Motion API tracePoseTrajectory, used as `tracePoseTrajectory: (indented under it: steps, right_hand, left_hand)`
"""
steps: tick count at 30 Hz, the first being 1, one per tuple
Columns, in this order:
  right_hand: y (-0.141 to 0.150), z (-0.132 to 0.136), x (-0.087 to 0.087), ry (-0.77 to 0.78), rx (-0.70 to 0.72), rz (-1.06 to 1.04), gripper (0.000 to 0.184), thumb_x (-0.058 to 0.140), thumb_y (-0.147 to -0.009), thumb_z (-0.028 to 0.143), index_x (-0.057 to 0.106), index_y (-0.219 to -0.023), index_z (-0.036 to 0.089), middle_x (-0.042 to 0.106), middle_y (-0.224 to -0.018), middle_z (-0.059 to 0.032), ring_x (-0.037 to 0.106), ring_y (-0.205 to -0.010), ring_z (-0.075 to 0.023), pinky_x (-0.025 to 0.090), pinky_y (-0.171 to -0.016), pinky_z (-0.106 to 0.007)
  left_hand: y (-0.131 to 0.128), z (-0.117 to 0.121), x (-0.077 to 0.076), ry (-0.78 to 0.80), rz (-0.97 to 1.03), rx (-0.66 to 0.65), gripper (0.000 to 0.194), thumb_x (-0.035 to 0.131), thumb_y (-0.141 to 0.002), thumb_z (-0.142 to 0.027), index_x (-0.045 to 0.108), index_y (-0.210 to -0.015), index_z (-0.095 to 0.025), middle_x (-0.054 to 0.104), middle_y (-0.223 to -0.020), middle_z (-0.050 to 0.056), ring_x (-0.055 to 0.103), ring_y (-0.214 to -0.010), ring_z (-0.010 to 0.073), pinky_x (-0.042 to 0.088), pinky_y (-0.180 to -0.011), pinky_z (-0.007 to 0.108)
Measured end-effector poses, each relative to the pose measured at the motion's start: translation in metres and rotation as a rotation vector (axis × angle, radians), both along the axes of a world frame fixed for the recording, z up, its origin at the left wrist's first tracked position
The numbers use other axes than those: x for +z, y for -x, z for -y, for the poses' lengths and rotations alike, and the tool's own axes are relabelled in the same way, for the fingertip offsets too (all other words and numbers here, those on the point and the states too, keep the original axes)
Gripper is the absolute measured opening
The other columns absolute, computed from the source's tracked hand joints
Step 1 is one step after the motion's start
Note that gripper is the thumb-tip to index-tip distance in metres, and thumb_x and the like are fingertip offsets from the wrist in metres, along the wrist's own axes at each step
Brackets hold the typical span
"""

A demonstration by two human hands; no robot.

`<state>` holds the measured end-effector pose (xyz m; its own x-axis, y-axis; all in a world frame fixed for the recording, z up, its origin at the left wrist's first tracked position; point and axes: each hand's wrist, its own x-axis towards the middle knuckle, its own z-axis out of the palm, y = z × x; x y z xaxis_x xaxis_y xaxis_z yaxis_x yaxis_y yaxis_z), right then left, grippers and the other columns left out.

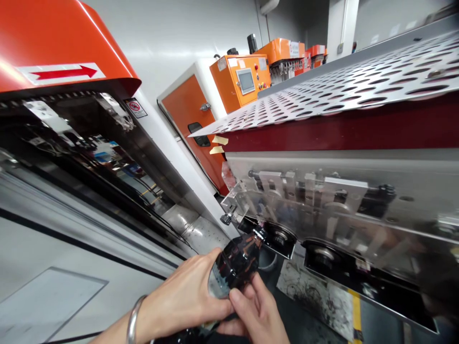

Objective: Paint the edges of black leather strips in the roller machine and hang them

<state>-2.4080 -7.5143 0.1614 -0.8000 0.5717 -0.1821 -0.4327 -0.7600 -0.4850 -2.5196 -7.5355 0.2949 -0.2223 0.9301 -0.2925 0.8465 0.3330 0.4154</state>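
Low in the head view, a dark, glossy plastic bottle (234,265) is tilted with its neck pointing up and to the right. My left hand (182,296), with a silver bangle (132,327) on the wrist, wraps around the bottle's near side. My right hand (255,311) grips the bottle from below, its fingers pressed to the lower end. The bottle's neck nearly reaches a steel machine panel (322,205). Part of the bottle's surface is hidden by my fingers, and its cap cannot be made out.
A machine with an orange hood (46,43) and dark window stands at left. At right, a perforated metal sheet (322,91) sits above the steel panel. Orange cabinets and a control box (240,79) stand behind. Below lies a stained floor with a yellow line (356,310).
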Motion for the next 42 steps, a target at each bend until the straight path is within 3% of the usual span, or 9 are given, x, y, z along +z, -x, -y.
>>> tracePoseTrajectory:
  steps: [11, 16, 24, 33, 42]
  right_hand:
    - [-0.001, 0.0, -0.004, -0.053, -0.041, 0.05, 0.082, 0.084, -0.064, 0.058, 0.05, -0.128, 0.018, 0.063, -0.13, -0.0173, 0.066, -0.11, -0.033, 0.062, -0.06, -0.033]
    - [0.003, 0.003, -0.011, -0.024, -0.101, 0.078, 0.087, 0.086, -0.061, 0.055, 0.048, -0.129, 0.016, 0.061, -0.133, -0.0201, 0.062, -0.118, -0.0358, 0.063, -0.068, -0.036]
    - [0.006, 0.005, -0.02, -0.003, -0.118, 0.135, 0.097, 0.088, -0.058, 0.053, 0.041, -0.135, 0.015, 0.057, -0.136, -0.0221, 0.061, -0.118, -0.037, 0.059, -0.051, -0.026]
    - [0.003, -0.002, -0.015, -0.087, -0.109, 0.136, 0.084, 0.086, -0.059, 0.056, 0.053, -0.125, 0.017, 0.065, -0.126, -0.017, 0.065, -0.11, -0.0341, 0.056, -0.046, -0.023]
    - [0.002, -0.005, -0.014, -0.152, -0.108, 0.124, 0.076, 0.084, -0.062, 0.058, 0.056, -0.118, 0.016, 0.068, -0.12, -0.017, 0.068, -0.102, -0.0311, 0.055, -0.046, -0.022]
  left_hand:
    - [0.001, 0.003, -0.008, -0.021, 0.035, 0.011, 0.024, 0.069, -0.072, -0.025, 0.063, -0.095, -0.025, 0.07, -0.088, -0.008, 0.065, -0.076, 0.0134, 0.044, -0.066, 0.019]
    - [0.002, 0.007, -0.015, -0.057, 0.084, 0.023, 0.027, 0.068, -0.071, -0.023, 0.063, -0.097, -0.024, 0.07, -0.09, -0.008, 0.065, -0.077, 0.0133, 0.046, -0.068, 0.019]
    - [0.003, 0.008, -0.024, -0.1, 0.188, -0.002, 0.033, 0.067, -0.072, -0.017, 0.062, -0.104, -0.024, 0.071, -0.097, -0.007, 0.065, -0.081, 0.0129, 0.049, -0.074, 0.019]
    - [-0.002, 0.004, -0.014, -0.04, 0.212, 0.006, 0.03, 0.066, -0.074, -0.02, 0.06, -0.103, -0.018, 0.07, -0.098, -0.001, 0.064, -0.087, 0.0176, 0.051, -0.077, 0.023]
    - [0.006, 0.01, -0.03, -0.124, 0.269, -0.016, 0.045, 0.069, -0.074, -0.018, 0.058, -0.117, -0.019, 0.068, -0.103, -0.002, 0.064, -0.092, 0.0182, 0.051, -0.081, 0.023]
